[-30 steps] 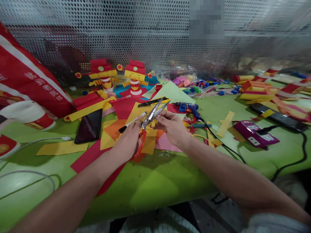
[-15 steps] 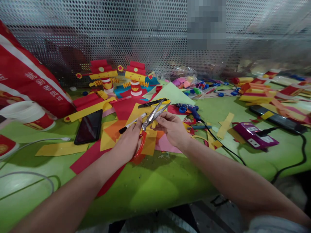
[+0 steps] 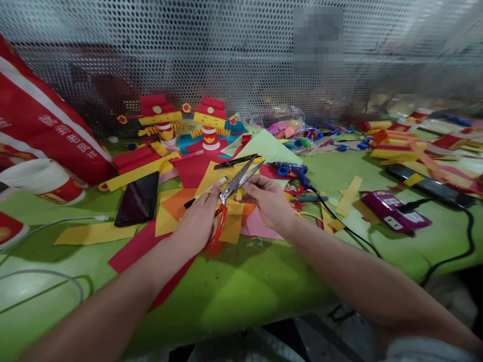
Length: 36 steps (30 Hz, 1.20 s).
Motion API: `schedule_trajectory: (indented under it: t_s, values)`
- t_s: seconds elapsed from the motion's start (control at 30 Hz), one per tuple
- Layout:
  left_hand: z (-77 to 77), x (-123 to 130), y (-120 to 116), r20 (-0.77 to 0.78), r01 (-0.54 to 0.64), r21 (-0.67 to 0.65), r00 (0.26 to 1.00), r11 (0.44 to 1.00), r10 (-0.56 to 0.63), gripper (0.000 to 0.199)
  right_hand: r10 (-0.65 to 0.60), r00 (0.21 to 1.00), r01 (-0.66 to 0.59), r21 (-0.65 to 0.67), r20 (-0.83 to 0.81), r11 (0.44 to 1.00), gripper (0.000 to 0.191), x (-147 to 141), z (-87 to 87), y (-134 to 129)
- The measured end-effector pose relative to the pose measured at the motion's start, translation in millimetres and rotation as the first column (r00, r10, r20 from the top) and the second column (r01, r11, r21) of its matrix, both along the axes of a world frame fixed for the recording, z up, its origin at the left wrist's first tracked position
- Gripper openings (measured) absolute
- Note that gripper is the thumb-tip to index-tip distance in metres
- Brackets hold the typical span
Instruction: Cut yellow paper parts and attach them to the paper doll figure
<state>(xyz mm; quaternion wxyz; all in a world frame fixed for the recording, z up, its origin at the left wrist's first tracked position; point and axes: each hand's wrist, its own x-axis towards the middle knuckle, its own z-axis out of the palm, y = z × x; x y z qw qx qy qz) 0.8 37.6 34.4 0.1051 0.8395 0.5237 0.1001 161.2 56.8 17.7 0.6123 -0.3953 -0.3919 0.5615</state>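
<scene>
My left hand grips the red handles of a pair of scissors, whose blades point up and to the right, slightly apart. Close to the blades, my right hand has its thumb and fingers pinched on a small yellow paper piece. Beneath both hands lie sheets of yellow, orange, red and pink paper. A marker rests just beyond my left hand, and a black and yellow cutter lies behind the blades.
Two paper figures stand at the back. A phone, paper cups and a red bag are on the left. Right of my hands are a blue glue gun, a purple power socket and cords.
The scissor blades have closed a little. Both hands have stayed in nearly the same place, and the view has shifted very slightly.
</scene>
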Motion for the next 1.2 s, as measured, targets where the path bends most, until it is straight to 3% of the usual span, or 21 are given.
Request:
schedule_trajectory:
  t_s: [0.1,0.27,0.37,0.53,0.7,0.87,1.0,1.1,1.2]
  values:
    - [5.5,-3,0,-0.036,-0.053,0.059,0.998,0.997,0.055,0.061,0.005,0.999,-0.004,-0.023,0.047,1.000,0.033,3,-0.6,3]
    - [27.3,-20,9,-0.042,-0.239,0.144,0.968,0.960,0.248,0.054,-0.006,0.994,0.017,-0.096,0.111,0.995,0.034,8,-0.2,11]
    - [35.2,-32,17,-0.129,-0.306,0.092,0.940,0.948,0.316,0.052,0.029,0.985,-0.008,-0.123,0.170,0.992,0.032,9,0.5,13]
    - [31.4,-51,31,-0.302,-0.312,-0.021,0.908,0.950,0.291,0.043,0.116,0.939,-0.089,-0.096,0.323,0.991,0.026,9,-2.0,10]
    - [24.9,-67,41,-0.347,-0.256,-0.049,0.911,0.966,0.223,0.037,0.280,0.773,-0.248,-0.135,0.570,0.959,0.013,10,-1.1,11]
    - [22.4,-70,46,-0.356,-0.169,-0.127,0.928,0.977,0.114,0.028,0.362,0.598,-0.296,-0.222,0.715,0.929,0.012,7,13.2,22]
    - [21.6,-64,44,-0.385,-0.186,-0.172,0.917,0.967,0.108,0.032,0.441,0.416,-0.329,-0.320,0.795,0.888,0.009,-3,24.9,33]
    - [25.3,-58,36,-0.431,-0.219,-0.203,0.895,0.954,0.113,0.038,0.476,0.287,-0.376,-0.360,0.831,0.854,0.012,-9,29.2,40]
    - [35.5,-54,31,-0.454,-0.206,-0.204,0.886,0.957,0.094,0.040,0.441,0.239,-0.424,-0.315,0.865,0.849,0.011,-11,29.3,47]
